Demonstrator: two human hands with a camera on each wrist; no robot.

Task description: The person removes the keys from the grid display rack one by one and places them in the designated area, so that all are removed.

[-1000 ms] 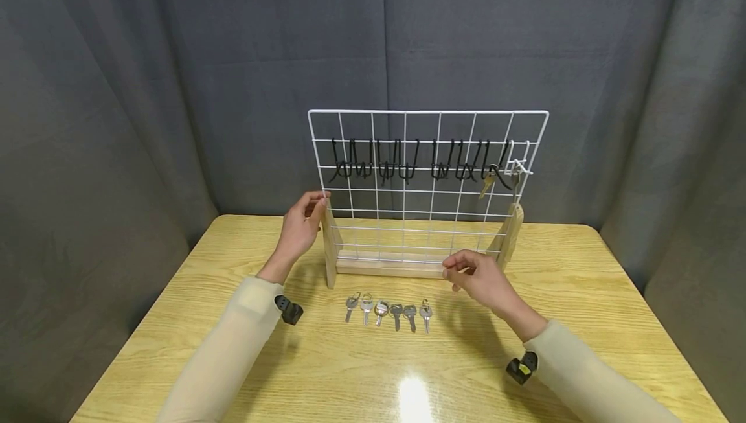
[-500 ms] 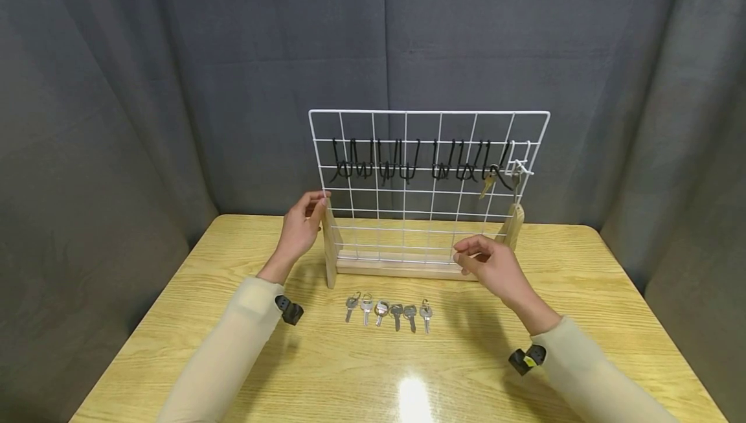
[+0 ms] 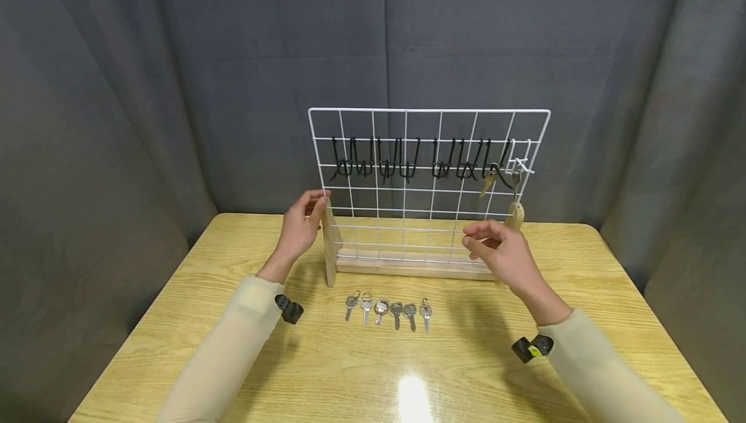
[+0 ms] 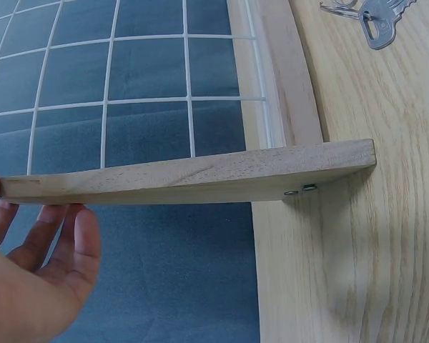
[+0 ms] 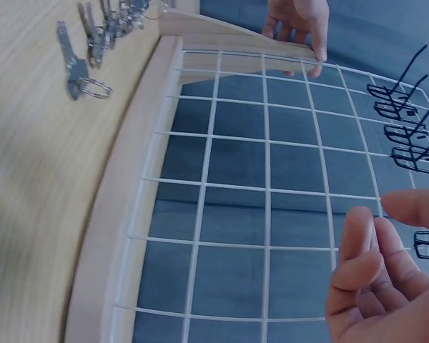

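Observation:
A white wire grid rack [image 3: 404, 209] stands upright on a wooden base [image 3: 408, 267]. My left hand [image 3: 300, 225] holds the upper end of its left wooden side post [image 4: 186, 168], thumb on one side and fingers on the other. In front of the grid's lower right part, my right hand [image 3: 502, 251] hovers with loosely bent fingers. The right wrist view shows nothing between its thumb and fingertips [image 5: 357, 232]. Several silver keys [image 3: 396, 316] with rings lie in a row on the table before the rack. A brass-coloured key [image 3: 488, 183] and a darker key [image 3: 516, 180] hang at the upper right.
Several black hooks [image 3: 387, 167] hang along the upper grid, with a white hook [image 3: 517, 162] at the right end. The wooden table [image 3: 326, 371] has rounded back corners. Grey curtains [image 3: 280, 54] enclose the back and sides.
My right hand has moved up and to the right, away from the rack's base. The left hand stays on the side post, and the keys have not moved.

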